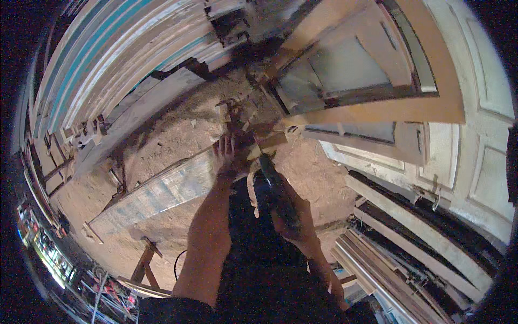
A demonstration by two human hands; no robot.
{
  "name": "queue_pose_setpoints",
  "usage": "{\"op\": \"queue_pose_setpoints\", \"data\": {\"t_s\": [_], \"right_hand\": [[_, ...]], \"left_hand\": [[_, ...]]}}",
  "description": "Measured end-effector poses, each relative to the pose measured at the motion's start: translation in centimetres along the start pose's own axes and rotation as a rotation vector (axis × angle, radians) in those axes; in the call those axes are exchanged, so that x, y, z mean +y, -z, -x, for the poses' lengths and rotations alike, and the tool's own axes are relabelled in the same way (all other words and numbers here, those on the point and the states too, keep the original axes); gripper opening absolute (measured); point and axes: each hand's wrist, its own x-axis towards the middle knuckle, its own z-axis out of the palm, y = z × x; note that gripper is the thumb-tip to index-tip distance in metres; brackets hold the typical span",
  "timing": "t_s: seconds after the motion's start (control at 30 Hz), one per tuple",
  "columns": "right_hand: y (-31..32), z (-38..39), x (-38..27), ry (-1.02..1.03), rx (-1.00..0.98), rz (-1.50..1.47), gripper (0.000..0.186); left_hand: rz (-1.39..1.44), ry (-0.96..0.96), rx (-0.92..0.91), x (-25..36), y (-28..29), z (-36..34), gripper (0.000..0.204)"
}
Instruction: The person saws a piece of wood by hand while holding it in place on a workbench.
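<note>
A long pale wooden plank [162, 189] slants across the middle, raised above the dirt floor. My left hand [225, 156] lies on its far right end with the fingers stretched out. My right hand [298, 213] is wrapped round a dark, long-bodied hand tool [268, 171], which looks like a power tool. Its thin tip points away from me, toward a small piece of wood [276, 139] at the plank's end. Shadow hides whether the tip touches the wood. A narrow light wood strip [252, 194] shows beside the tool, close to my dark clothing.
Long boards [124, 48] are stacked at the far left. A framed wooden door panel [372, 110] and a white panelled door [475, 97] stand at the right. Timber lengths [372, 264] lie at the lower right. A wooden trestle leg [143, 264] stands at the lower left.
</note>
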Motion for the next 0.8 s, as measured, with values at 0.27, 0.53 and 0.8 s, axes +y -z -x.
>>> {"op": "queue_pose_setpoints", "data": {"t_s": [0.27, 0.53, 0.8], "right_hand": [[1.4, 9.3, -1.2, -0.055, 0.006, 0.054, 0.080], [-1.1, 5.8, 2.8, -0.104, -0.015, 0.103, 0.087], [0.6, 2.5, 0.0, 0.060, -0.014, -0.122, 0.086]], "left_hand": [[0.004, -0.109, 0.139, -1.8, -1.3, -0.1, 0.110], [-0.060, -0.141, 0.233, -1.6, -0.6, -0.3, 0.081], [-0.165, -0.172, 0.261, -3.5, -3.5, -0.6, 0.074]]}}
